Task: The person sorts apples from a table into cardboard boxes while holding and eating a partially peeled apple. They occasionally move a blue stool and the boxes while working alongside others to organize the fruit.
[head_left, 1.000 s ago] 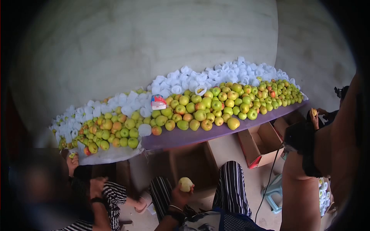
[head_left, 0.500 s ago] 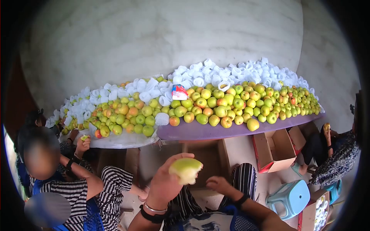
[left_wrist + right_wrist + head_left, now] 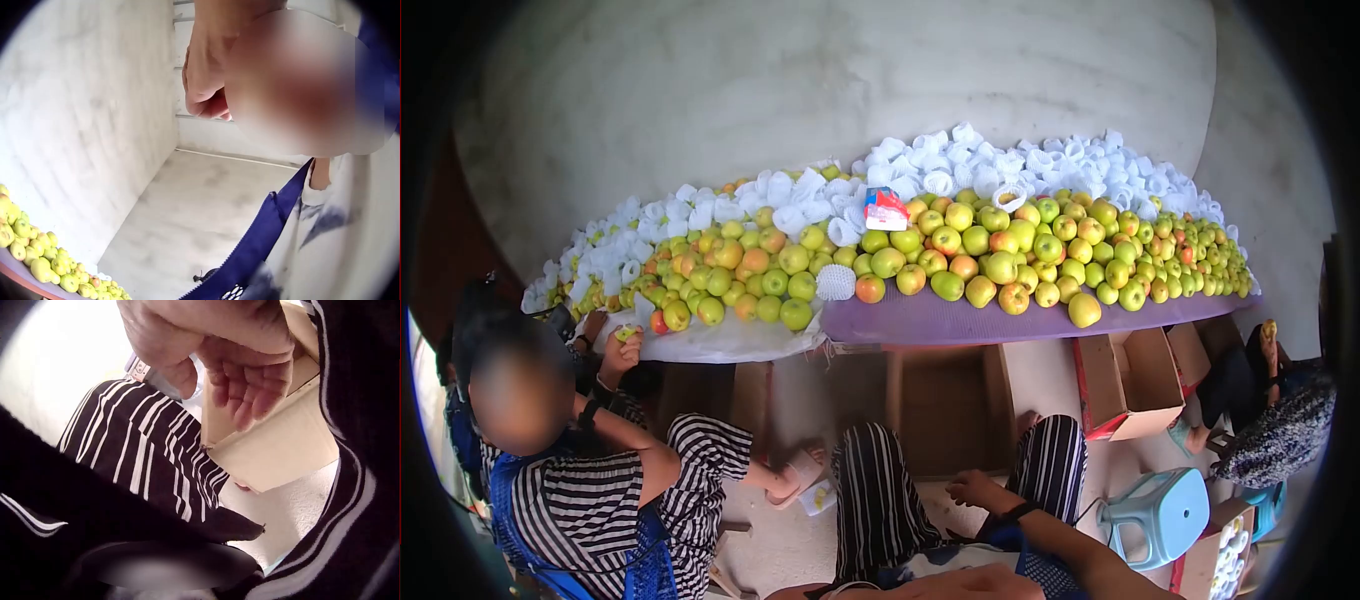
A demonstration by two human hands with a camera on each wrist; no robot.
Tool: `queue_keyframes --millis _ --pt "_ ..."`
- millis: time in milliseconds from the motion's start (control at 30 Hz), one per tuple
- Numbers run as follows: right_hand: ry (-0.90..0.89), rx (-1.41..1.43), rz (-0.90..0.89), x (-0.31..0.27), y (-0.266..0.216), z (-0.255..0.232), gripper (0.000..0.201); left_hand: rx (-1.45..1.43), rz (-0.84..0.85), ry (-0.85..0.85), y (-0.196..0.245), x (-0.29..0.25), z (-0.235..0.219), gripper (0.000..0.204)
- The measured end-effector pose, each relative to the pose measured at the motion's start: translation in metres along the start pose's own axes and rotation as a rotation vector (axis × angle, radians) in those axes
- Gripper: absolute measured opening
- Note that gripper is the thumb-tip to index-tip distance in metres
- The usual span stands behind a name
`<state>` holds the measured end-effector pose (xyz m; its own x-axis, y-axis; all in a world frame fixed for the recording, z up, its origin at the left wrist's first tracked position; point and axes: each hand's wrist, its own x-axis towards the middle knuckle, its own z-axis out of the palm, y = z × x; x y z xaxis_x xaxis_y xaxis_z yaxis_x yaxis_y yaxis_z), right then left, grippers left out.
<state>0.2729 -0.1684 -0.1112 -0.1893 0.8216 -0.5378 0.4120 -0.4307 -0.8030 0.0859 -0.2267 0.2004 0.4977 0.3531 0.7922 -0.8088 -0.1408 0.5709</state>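
Observation:
My left hand [image 3: 206, 81] is raised close to my face, its fingers curled in the left wrist view. The bitten green apple it held half a second ago is hidden there behind the hand and the blurred area. In the head view only part of that hand shows, at the bottom edge. Over my lap, my right hand [image 3: 982, 491] hangs loosely with nothing in it. The right wrist view shows its relaxed fingers [image 3: 244, 406] above a cardboard box [image 3: 281, 450]. A long heap of green-yellow apples [image 3: 1000, 267] lies on the table, beyond my knees.
White foam nets [image 3: 940, 182] are piled behind the apples, with a red-and-blue packet [image 3: 886, 212] between. Under the purple table edge [image 3: 920, 322] stand open cardboard boxes [image 3: 1115, 385]. A blue stool [image 3: 1170, 505] is at right. People sit on both sides, the left one [image 3: 580, 490] holding an apple.
My left hand rose from the lap with the bitten apple, then moved up toward my face. The right hand stays over my lap. The head view has shifted.

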Motion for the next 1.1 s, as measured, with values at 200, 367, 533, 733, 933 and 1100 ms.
queue_keyframes --millis 200,367,533,733,933,1100 --pt "-0.061 -0.096 -0.034 0.001 -0.005 0.003 0.027 0.071 0.065 -0.082 0.008 0.002 -0.009 0.058" --pt "-0.048 -0.082 0.044 0.006 -0.002 0.001 0.025 0.054 0.040 -0.047 0.020 0.005 -0.014 0.053" --pt "-0.039 -0.033 0.116 0.005 0.002 -0.001 0.025 0.070 0.047 -0.010 0.029 0.009 -0.017 0.052" --pt "-0.029 -0.076 0.120 0.003 -0.001 -0.001 0.023 0.056 0.049 0.027 0.028 0.000 -0.020 0.054" --pt "-0.022 -0.026 0.131 0.004 0.005 -0.002 0.021 0.119 0.051 0.097 0.033 -0.005 -0.021 0.059" --pt "-0.028 -0.057 0.121 0.003 0.002 -0.002 0.021 -0.101 -0.043 0.306 0.034 -0.008 -0.015 0.053"
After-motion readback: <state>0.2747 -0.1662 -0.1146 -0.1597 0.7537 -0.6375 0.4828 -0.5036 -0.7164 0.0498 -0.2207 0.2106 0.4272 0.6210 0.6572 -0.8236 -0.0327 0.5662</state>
